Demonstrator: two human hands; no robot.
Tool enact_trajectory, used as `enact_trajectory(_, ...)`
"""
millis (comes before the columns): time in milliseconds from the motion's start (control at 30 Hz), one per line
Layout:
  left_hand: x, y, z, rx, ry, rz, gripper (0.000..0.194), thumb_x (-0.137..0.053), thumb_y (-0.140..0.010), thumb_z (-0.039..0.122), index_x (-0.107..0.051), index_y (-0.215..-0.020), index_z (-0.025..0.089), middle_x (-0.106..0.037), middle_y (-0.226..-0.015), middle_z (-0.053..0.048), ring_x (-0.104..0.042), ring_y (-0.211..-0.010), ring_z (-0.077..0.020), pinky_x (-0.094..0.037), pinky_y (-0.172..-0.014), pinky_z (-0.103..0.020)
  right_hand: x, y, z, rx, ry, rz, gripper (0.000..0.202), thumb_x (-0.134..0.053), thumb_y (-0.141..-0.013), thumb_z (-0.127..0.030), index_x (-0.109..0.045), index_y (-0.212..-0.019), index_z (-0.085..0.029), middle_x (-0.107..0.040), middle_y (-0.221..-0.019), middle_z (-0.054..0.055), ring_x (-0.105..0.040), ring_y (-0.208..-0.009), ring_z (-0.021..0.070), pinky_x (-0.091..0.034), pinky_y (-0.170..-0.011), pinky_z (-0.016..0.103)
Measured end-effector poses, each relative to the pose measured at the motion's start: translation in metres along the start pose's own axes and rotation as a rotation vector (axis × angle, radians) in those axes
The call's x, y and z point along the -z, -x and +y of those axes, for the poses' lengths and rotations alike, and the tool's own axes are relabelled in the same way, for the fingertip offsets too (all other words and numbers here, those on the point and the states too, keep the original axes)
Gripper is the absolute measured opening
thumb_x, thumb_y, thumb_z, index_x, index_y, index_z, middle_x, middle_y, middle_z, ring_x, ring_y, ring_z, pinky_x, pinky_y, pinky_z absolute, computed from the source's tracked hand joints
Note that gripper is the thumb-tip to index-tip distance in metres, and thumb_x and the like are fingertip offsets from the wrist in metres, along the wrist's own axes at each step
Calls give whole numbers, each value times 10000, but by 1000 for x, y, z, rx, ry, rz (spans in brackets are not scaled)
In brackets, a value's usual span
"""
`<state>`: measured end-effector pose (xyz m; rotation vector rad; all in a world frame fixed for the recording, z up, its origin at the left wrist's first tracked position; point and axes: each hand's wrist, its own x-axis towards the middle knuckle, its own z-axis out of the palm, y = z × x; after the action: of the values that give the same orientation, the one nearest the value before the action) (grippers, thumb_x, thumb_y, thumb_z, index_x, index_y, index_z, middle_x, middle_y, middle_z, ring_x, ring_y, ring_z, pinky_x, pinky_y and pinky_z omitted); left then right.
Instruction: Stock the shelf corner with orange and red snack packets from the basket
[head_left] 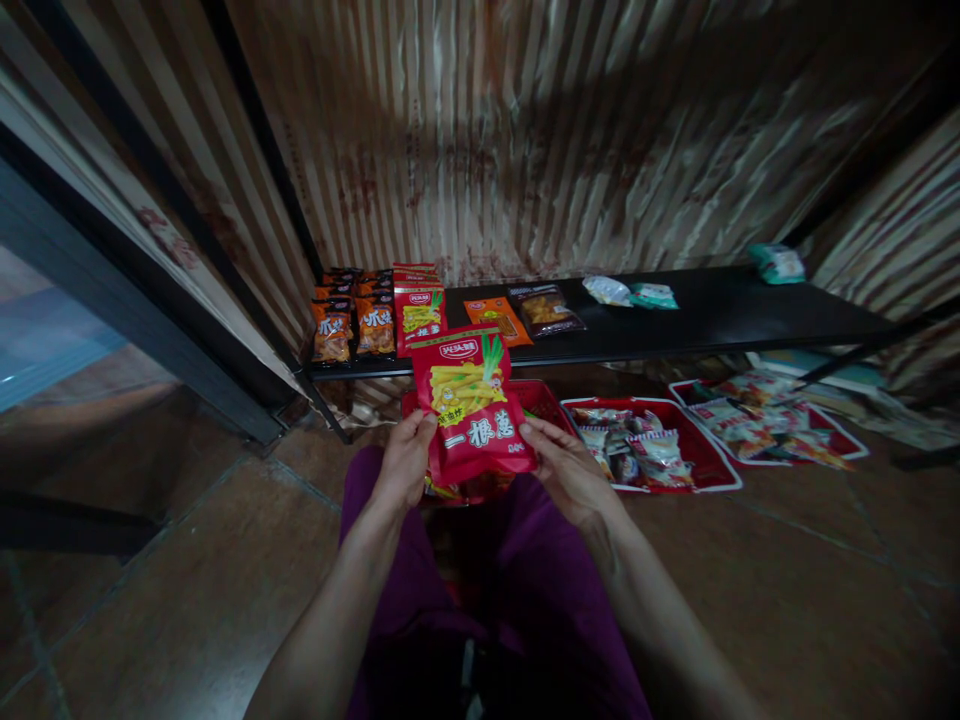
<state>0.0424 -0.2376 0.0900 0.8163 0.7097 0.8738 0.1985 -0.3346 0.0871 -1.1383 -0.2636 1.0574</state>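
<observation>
A red snack bag [471, 408] with yellow sticks and a green scallion printed on it is held up between my two hands, front facing me. My left hand [408, 455] pinches its left edge, thumb on the front. At the lower right edge my right hand [564, 468] grips it with the fingers partly behind. Beneath the bag, a red basket [541, 396] is mostly hidden. Behind it on the black shelf [645, 325] stand similar red bags [420, 312], lined up one behind another, beside rows of orange snack bags [352, 325].
An orange packet [498, 320], a dark snack bag [546, 309] and several small white and green packets [654, 296] lie on the shelf. Two more red baskets [705, 472] [856, 446] with packets stand on the floor to the right. A metal post [172, 290] rises at left.
</observation>
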Motion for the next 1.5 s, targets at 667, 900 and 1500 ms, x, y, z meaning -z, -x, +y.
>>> enact_trajectory(667,-2,8,-1,92,18,-108,415,-811,-578,417,-681,-860,141,-735,-842,-67,-681,-908,-238,-521,-836,-340,-8,-15,0,101,-25,117,343,-884,-454,-307,-667,-698,-202,-690,-593,-52,-600,-499,107,-491,-502,212)
enact_trajectory(900,-4,2,-2,54,163,52,427,-835,-524,406,-661,-822,155,-724,-750,-50,-692,-880,-236,-519,-844,-353,-13,-1,5,-35,-69,63,358,-853,-551,-416,-645,-748,-201,-726,-704,-11,-696,-669,166,-566,-621,280)
enact_trajectory(1500,-11,1,-11,27,226,95,433,-848,-491,396,-647,-780,143,-722,-736,-45,-689,-764,-207,-515,-814,-347,-36,22,34,50,-128,72,332,-902,-430,-283,-691,-669,-191,-690,-640,-37,-609,-561,86,-551,-585,228)
